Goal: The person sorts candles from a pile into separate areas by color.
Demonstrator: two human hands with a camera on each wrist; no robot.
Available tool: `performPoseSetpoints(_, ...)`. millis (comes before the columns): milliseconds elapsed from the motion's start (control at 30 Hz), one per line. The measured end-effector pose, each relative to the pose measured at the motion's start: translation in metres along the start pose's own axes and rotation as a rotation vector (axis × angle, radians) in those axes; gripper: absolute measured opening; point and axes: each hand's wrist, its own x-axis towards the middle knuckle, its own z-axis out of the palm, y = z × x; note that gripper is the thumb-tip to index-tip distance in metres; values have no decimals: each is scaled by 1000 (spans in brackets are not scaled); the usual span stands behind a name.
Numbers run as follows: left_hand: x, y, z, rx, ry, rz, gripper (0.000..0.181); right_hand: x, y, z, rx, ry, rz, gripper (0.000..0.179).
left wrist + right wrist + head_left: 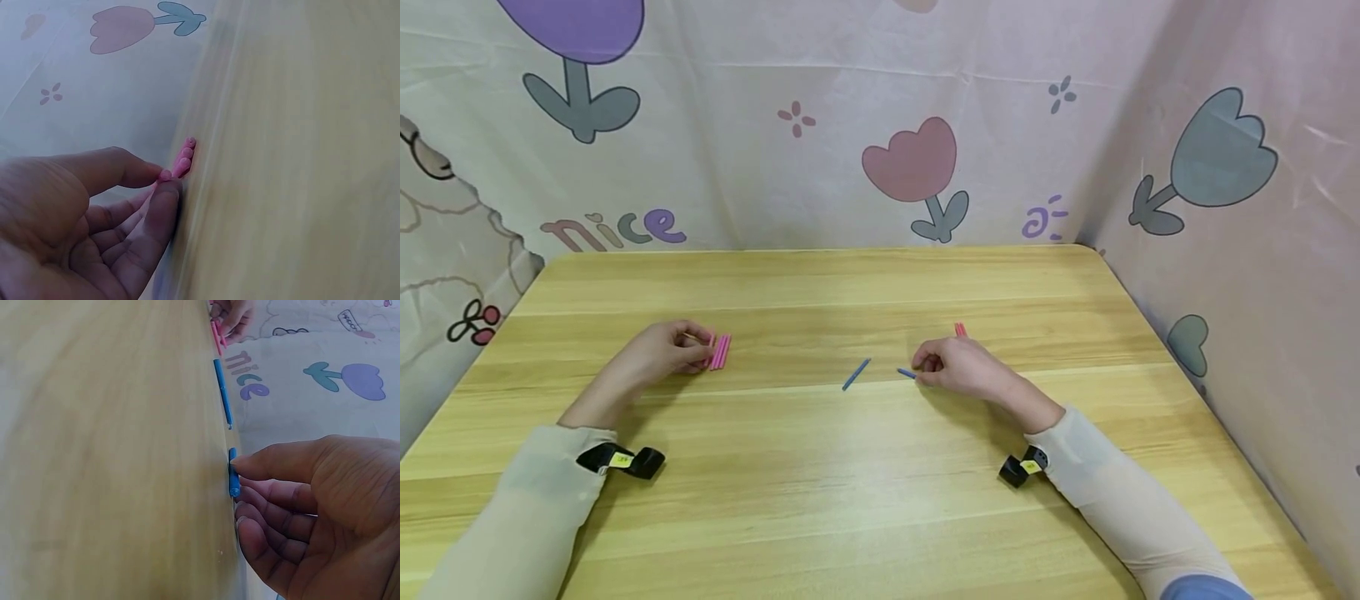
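On the left of the table, my left hand [670, 348] pinches a pink stick [165, 175] between thumb and forefinger. Right beside it lie several more pink sticks [721, 352] in a row, their round ends showing in the left wrist view. Toward the right, my right hand [958, 367] has its thumb and fingertips on one end of a short blue stick [234, 475], which lies low at the table. A second blue stick [856, 374] rests slantwise between the two hands. Just behind the right hand are reddish-pink sticks [960, 329], partly hidden by it.
The wooden table [820, 500] ends at a back edge against a printed cloth [737, 150], which also hangs along both sides. Small black cameras [643, 463] are strapped at both wrists over pale sleeves.
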Motion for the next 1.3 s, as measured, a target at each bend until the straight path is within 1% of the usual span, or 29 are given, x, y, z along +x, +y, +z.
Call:
performPoseSetpoints(100, 0, 0, 0, 37, -3, 7, 37, 0, 0, 0, 2, -3, -2, 11)
performPoseSetpoints(233, -1, 1, 0, 60, -12, 3, 37, 0, 0, 0, 5, -3, -8, 11)
performPoseSetpoints(500, -1, 2, 1, 57, -18, -9, 38, -1, 0, 1, 1, -5, 3, 8)
performPoseSetpoints(633, -2, 2, 1, 55, -20, -7, 38, -1, -1, 1, -10, -1, 9, 10)
performPoseSetpoints(933, -2, 3, 1, 53, -19, -2, 39, -1, -4, 3, -45, 12, -7, 15)
performPoseSetpoints(1100, -2, 3, 1, 58, -22, 2, 39, -1, -5, 4, -76, 20, 13, 17)
performPoseSetpoints(1300, -3, 3, 2, 53, -22, 8, 38, -2, -7, 4, -88, 27, 52, 16)
